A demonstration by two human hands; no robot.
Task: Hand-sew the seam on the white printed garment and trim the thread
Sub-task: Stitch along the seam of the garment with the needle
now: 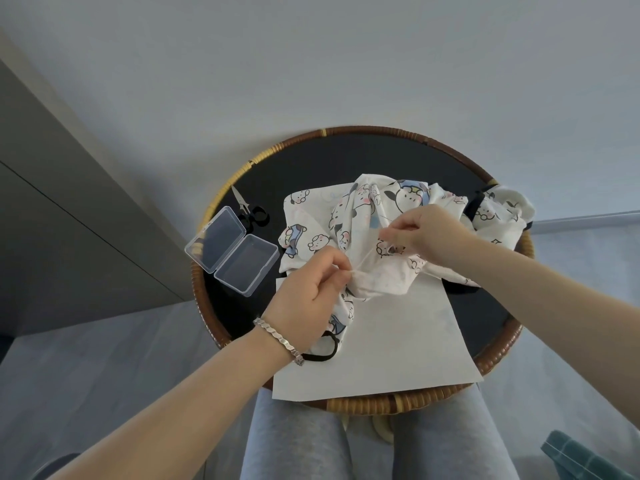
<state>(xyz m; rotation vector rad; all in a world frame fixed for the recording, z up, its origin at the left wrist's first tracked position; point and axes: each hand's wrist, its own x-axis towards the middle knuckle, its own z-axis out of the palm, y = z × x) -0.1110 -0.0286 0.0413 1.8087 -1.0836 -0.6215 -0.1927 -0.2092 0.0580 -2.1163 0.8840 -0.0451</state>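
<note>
Both the left hand [311, 289] and the right hand [426, 233] are pinching the white printed garment [384, 275], bunched on the round table [346, 131]. Sewing is likely going on; the next stitch is needing a gentle pull.

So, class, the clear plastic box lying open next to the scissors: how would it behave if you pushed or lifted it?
The box probably weighs little: its walls look thin and nothing shows inside. Pushed, it would likely slide, not roll, on the dark tabletop: both halves look flat-bottomed. Lifted by one half, the other may swing at the hinge.
</note>
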